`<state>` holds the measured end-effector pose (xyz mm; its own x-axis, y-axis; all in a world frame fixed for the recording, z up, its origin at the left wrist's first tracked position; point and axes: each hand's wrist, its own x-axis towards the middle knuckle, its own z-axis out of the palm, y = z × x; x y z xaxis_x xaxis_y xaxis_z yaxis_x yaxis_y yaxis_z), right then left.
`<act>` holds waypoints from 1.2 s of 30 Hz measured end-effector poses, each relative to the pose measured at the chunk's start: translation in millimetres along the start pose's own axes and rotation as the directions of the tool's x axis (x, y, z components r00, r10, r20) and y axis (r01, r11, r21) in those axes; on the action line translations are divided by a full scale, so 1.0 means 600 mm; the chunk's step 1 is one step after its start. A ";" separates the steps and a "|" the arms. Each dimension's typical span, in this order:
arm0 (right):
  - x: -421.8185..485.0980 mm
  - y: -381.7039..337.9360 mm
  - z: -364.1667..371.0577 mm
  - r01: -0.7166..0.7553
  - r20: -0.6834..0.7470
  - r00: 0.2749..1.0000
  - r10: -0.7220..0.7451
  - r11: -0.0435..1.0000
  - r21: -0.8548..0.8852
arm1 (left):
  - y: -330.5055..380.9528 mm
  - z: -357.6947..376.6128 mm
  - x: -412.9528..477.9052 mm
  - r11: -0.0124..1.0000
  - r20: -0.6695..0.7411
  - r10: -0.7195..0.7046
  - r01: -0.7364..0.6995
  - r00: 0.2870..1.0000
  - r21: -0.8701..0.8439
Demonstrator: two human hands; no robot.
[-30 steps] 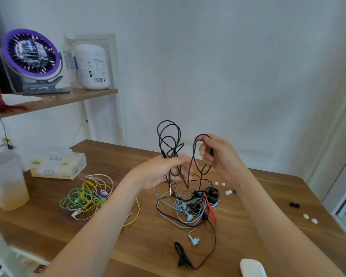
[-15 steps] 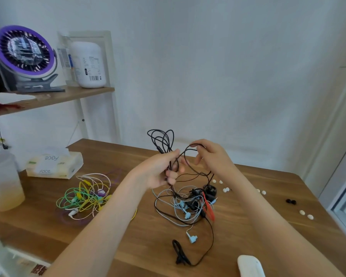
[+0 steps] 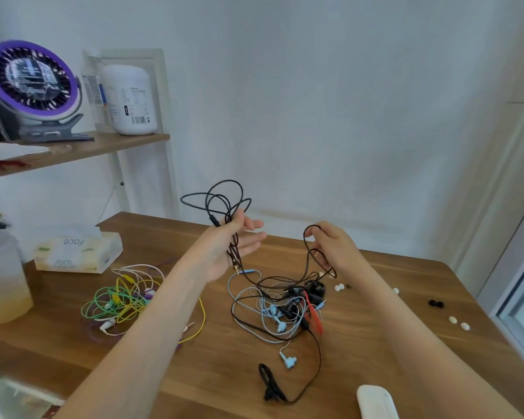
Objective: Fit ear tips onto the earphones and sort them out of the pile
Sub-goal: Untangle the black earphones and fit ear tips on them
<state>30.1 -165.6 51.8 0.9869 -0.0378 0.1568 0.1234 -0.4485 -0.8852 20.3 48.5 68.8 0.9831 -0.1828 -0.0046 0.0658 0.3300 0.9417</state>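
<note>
Two hands are working one black earphone cable up out of the tangled pile on the table. The left hand grips the gathered loops up high, probably so the coils don't flop back into the mess. The right hand pinches a lower stretch, looks like to tease it free. Loose white ear tips wait just beside the pile, handy for fitting. The colourful bunch sits apart on the left, presumably already sorted.

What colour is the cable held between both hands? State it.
Black: the thin black earphone cable shows best in the head view.
</note>
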 end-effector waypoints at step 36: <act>0.002 -0.013 0.025 -0.056 -0.177 0.975 0.134 0.920 0.387 | -0.018 0.027 -0.009 0.958 -0.091 -0.173 0.189 0.981 0.214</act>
<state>31.6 -148.8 52.4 0.9604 -0.2550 0.1121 0.0987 -0.0648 -0.9930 11.5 30.9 64.0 0.9683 -0.1517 -0.1983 0.2124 0.0832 0.9736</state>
